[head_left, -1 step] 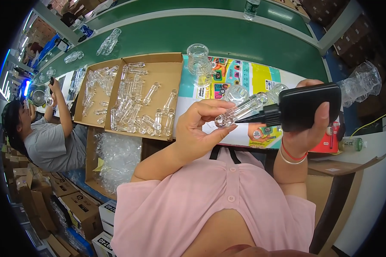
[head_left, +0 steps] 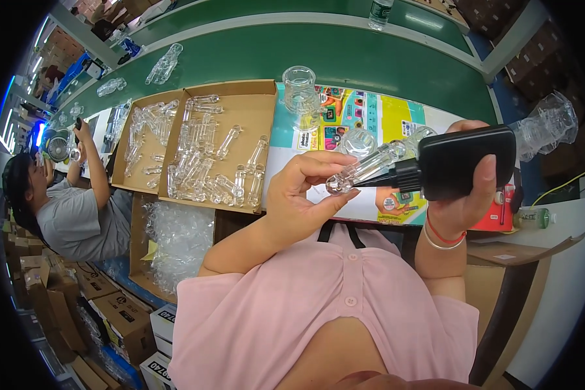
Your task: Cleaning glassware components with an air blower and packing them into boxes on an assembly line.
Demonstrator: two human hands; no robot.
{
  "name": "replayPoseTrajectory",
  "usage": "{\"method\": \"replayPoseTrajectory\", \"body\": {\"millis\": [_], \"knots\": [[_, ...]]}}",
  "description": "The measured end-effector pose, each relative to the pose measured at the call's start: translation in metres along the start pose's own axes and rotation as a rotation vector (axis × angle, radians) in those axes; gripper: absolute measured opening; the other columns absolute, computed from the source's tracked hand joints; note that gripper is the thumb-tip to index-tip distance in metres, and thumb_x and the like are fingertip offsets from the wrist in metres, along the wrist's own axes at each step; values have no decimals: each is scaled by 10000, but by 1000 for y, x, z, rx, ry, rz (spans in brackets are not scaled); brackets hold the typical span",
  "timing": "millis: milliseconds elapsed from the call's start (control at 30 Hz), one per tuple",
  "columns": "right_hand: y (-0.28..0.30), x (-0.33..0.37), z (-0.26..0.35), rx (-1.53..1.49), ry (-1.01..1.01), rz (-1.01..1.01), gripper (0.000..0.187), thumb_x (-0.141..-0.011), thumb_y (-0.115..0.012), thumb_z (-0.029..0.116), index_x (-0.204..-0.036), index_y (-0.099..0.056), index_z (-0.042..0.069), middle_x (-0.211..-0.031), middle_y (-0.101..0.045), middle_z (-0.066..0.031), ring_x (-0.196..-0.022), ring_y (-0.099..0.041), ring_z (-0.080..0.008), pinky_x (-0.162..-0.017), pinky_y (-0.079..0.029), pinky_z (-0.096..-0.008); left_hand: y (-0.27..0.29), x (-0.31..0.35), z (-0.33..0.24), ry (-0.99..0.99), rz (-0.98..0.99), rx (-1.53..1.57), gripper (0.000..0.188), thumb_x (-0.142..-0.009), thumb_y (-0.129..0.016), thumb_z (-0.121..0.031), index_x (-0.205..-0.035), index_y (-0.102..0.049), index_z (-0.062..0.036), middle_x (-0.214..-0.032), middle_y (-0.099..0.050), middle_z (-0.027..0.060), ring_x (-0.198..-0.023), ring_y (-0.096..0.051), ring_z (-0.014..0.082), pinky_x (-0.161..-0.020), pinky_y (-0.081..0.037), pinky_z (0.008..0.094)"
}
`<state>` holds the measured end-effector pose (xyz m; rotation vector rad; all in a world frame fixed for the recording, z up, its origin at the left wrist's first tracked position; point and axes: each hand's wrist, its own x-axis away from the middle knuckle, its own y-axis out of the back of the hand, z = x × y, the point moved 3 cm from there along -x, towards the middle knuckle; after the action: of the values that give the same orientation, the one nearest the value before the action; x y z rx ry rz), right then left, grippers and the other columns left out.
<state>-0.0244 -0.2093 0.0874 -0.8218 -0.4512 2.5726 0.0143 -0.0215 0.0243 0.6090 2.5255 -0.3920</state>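
My left hand [head_left: 312,185] pinches one round end of a clear plastic handle-like piece [head_left: 377,159] between thumb and fingers. A black squeeze bottle [head_left: 467,162] lies in my right hand [head_left: 468,188], the fingers wrapped behind it and the thumb across its front. Its tapered black nozzle [head_left: 377,180] points left, its tip close beside the pinched end; whether they touch I cannot tell. Behind the piece lies a clear round part [head_left: 357,143]. A clear jar-like part [head_left: 299,91] stands farther back. Right of the bottle is a large clear ribbed piece [head_left: 546,127].
Left of my hands, cardboard trays [head_left: 270,130] hold several clear handle-like pieces. Below them is a box of clear plastic bags [head_left: 179,240]. Printed colourful sheets [head_left: 403,117] cover part of the green table [head_left: 240,52]. A co-worker in a grey shirt [head_left: 78,221] sits at the left.
The black bottle and its nozzle have shifted very slightly left toward the pinched end of the clear piece. My left hand has stayed in place.
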Motion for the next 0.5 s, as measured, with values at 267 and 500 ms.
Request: {"method": "replayPoseTrajectory", "body": {"millis": [267, 500], "knots": [[-8, 7, 8, 168, -66, 76, 447, -771, -598, 334, -1004, -503, -36, -854, -562, -137, -666, -569, -161, -528, -467, -233, 1, 0, -1, -42, 33, 1, 360, -689, -662, 101, -974, -469, -6, -1079, -541, 175, -1002, -562, 209, -831, -493, 300], [-14, 10, 10, 174, -31, 73, 506, -752, -659, 383, -1040, -506, -3, -900, -578, -112, -687, -583, -139, -489, -466, -216, 4, 0, -1, -61, 23, -11, 372, -684, -666, 100, -978, -468, -11, -1081, -538, 184, -994, -565, 215, -820, -494, 296]]}}
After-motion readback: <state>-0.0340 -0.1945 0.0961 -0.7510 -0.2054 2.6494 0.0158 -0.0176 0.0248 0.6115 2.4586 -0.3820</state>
